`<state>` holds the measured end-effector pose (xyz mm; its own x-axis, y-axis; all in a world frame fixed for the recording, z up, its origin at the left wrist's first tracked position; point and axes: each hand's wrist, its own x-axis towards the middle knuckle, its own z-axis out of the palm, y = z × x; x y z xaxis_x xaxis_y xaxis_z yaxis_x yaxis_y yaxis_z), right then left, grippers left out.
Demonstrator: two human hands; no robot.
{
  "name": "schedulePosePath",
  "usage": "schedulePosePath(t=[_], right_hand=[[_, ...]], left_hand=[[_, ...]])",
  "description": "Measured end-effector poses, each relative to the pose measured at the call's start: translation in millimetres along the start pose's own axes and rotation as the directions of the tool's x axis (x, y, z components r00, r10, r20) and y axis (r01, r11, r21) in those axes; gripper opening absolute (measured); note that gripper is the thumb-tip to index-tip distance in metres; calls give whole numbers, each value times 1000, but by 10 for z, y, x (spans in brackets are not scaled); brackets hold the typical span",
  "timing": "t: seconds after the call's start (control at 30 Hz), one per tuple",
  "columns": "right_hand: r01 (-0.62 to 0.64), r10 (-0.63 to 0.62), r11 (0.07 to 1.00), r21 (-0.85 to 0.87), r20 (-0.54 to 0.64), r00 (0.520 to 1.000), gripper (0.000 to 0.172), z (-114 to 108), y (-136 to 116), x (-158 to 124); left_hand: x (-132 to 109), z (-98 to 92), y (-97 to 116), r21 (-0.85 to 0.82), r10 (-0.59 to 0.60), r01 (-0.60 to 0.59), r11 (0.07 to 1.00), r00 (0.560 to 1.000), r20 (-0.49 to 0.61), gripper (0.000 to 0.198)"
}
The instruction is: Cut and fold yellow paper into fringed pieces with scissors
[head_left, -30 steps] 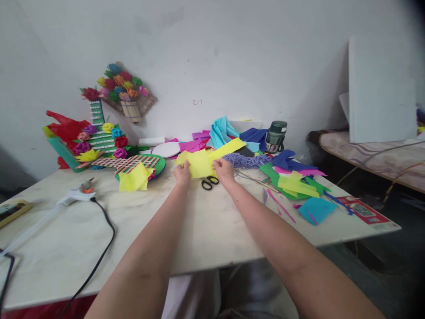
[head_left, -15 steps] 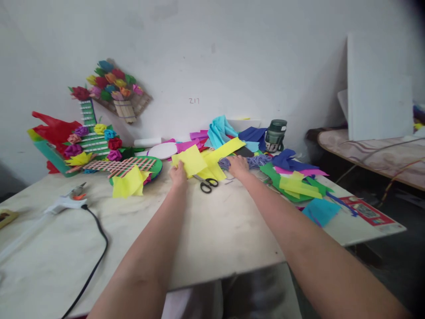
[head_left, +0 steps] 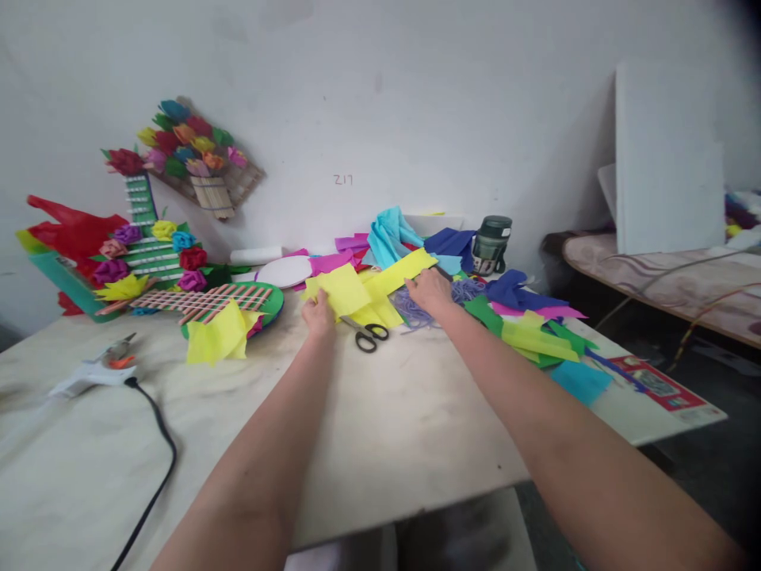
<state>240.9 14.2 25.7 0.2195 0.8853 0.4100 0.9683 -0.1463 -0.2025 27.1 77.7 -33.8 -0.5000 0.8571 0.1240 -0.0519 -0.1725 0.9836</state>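
My left hand (head_left: 319, 312) pinches the lower edge of a yellow paper square (head_left: 345, 289), holding it just above the table. Farther right, my right hand (head_left: 429, 290) rests with fingers curled on the purple yarn bundle (head_left: 428, 300), next to a long yellow paper strip (head_left: 399, 272); whether it grips the yarn I cannot tell. Black-handled scissors (head_left: 367, 335) lie on the table between the two hands.
Loose coloured paper sheets (head_left: 529, 325) are piled at the right. A green jar (head_left: 491, 244) stands by the wall. Paper-flower crafts (head_left: 160, 254) and a crumpled yellow sheet (head_left: 219, 333) sit at the left. A glue gun (head_left: 98, 369) with black cord lies front left.
My right hand let go of the yellow square and moved right onto the purple yarn. My left hand kept the square. The view shifted slightly to the right.
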Motion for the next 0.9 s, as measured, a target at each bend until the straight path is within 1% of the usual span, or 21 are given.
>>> schedulePosePath(t=[0.07,0.1,0.17,0.23,0.3,0.33,0.43,0.5,0.6,0.7,0.77,0.83,0.9], right_hand=[[-35,37,996,80,-22,999,36,81,-16,91],[-91,92,986,139,-2,996,33,130,-22,151],[-223,210,946,236,82,974,29,229,-29,284],[-334,279,906,259,228,933,32,309,-34,404],[-382,302,891,245,308,902,37,354,-53,482],[-389,310,893,226,320,896,40,362,-72,501],[-397,346,905,152,279,896,41,344,-172,500],[-421,389,899,122,219,895,37,323,-251,477],[-458,438,879,135,152,886,30,316,-330,457],[-494,468,854,164,174,866,30,340,-343,460],[-498,468,851,166,191,863,30,358,-346,466],[-480,454,863,159,177,873,29,370,-368,476],[-436,417,888,148,147,897,28,383,-415,499]], left_hand=[[-9,-8,-11,-28,-2,2,1000,1000,-9,23],[-15,-18,-7,-43,-4,3,999,1000,-18,23],[-19,-50,14,-80,-6,3,997,999,-38,22],[-2,-96,49,-160,-7,-4,987,998,-67,20],[35,-148,89,-237,-7,-22,971,993,-121,18],[56,-173,108,-264,-9,-32,964,989,-150,16],[99,-224,144,-305,-5,-57,951,980,-200,13],[102,-234,145,-292,5,-64,954,981,-196,12],[84,-218,119,-277,22,-70,958,985,-173,14],[77,-191,78,-315,38,-85,945,987,-154,17],[84,-177,52,-317,37,-82,945,989,-146,20],[97,-171,31,-293,31,-70,953,990,-135,21],[108,-171,18,-271,30,-62,960,992,-122,19]])
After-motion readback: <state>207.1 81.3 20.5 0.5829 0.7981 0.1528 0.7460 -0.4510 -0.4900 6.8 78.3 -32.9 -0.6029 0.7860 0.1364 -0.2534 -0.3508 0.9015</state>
